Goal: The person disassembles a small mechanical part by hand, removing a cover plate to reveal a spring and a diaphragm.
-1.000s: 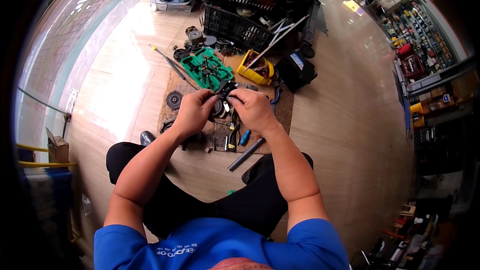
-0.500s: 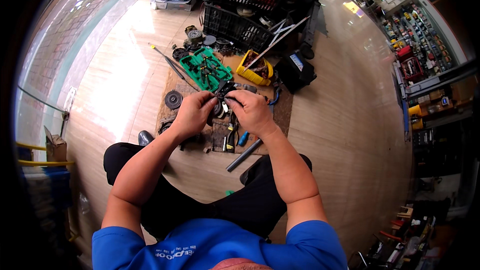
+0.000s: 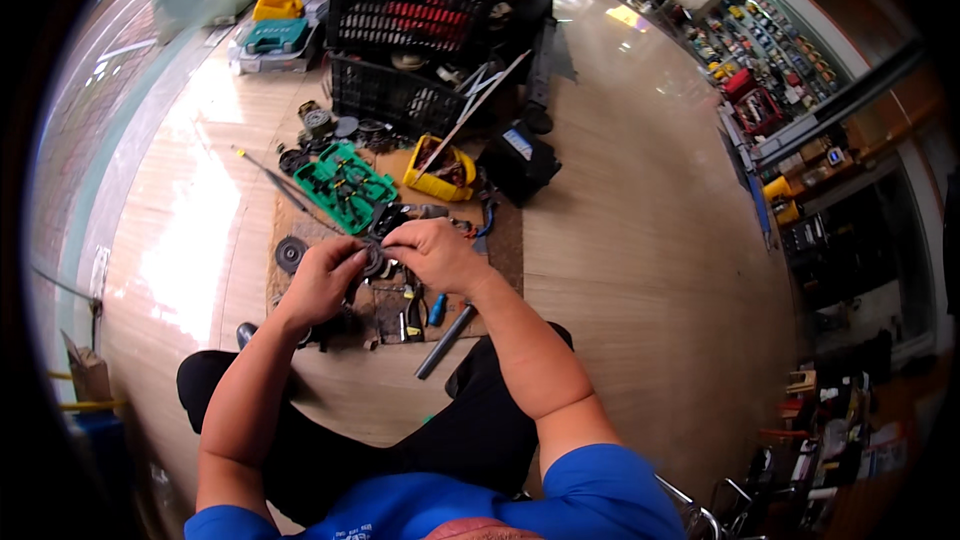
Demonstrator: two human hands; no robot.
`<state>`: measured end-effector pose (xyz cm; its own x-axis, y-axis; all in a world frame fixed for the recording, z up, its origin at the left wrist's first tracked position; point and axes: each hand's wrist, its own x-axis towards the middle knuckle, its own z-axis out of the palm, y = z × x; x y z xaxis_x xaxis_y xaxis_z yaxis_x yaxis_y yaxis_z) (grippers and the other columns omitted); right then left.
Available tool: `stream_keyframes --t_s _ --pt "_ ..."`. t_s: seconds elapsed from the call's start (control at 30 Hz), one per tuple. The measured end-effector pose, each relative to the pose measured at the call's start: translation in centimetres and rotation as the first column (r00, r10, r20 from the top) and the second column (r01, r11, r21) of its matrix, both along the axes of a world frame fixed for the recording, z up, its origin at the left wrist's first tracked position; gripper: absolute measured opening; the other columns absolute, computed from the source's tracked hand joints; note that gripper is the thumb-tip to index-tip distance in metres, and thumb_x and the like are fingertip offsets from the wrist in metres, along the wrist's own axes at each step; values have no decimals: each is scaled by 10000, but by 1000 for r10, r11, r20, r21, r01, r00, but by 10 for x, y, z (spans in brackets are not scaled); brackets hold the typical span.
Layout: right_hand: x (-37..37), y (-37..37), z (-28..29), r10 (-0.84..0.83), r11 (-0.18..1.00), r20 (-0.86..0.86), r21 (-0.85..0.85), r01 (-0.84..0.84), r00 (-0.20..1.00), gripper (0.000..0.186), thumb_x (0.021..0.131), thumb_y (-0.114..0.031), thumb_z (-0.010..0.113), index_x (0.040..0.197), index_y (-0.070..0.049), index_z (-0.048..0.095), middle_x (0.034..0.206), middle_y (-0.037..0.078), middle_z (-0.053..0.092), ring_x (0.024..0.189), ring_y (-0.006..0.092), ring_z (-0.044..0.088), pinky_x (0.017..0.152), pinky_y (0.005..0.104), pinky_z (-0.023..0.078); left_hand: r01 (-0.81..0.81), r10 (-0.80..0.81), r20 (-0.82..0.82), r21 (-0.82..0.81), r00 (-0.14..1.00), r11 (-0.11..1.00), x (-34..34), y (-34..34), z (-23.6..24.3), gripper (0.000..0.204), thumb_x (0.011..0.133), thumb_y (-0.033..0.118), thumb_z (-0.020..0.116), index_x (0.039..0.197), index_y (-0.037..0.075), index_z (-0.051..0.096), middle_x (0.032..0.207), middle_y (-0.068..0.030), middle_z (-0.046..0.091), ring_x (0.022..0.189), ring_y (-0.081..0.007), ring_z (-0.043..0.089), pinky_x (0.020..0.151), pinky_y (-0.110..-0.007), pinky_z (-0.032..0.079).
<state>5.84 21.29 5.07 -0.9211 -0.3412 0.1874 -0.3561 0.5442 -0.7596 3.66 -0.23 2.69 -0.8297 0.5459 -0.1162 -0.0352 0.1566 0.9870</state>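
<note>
Both my hands are closed at a small dark part [image 3: 374,258], possibly round, over the cardboard mat [image 3: 505,270]; fingers partly hide it. My left hand [image 3: 325,278] pinches its left side, my right hand [image 3: 437,254] its right. Behind them lies a dark assembly [image 3: 390,220]. A black disc [image 3: 290,254] rests left of my left hand. Below my hands are pliers [image 3: 414,315], a blue-handled screwdriver [image 3: 437,309] and a grey tube [image 3: 445,340]. An open green tool case [image 3: 330,180] lies above them.
A yellow bin [image 3: 425,180], black box [image 3: 520,165] and stacked black crates [image 3: 405,15] stand beyond the mat, with long strips [image 3: 480,110] leaning there. A glass door [image 3: 70,170] is left. Shelves of goods [image 3: 770,40] and piled items [image 3: 820,410] line the right.
The view has shifted, so the scene sits lower and further left. Both hands keep their closed hold at the dark part, their fingers slightly moved.
</note>
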Motion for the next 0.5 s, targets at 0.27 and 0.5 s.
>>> stream_keyframes --t_s 0.27,0.5 --pt "3 6 -7 132 968 21 210 -134 991 144 844 -153 662 931 -43 696 858 138 676 808 320 653 712 377 514 133 -319 -464 -391 826 911 6 -2 7 110 873 115 600 877 23 661 744 -168 631 675 -319 621 631 -406 491" --pt "10 -15 -16 28 921 -180 386 45 983 125 856 -200 626 842 -76 620 814 123 639 788 336 641 684 436 516 -60 -336 -607 -537 720 841 7 5 -16 83 845 84 564 808 10 575 727 -223 624 733 -428 625 671 -503 501"
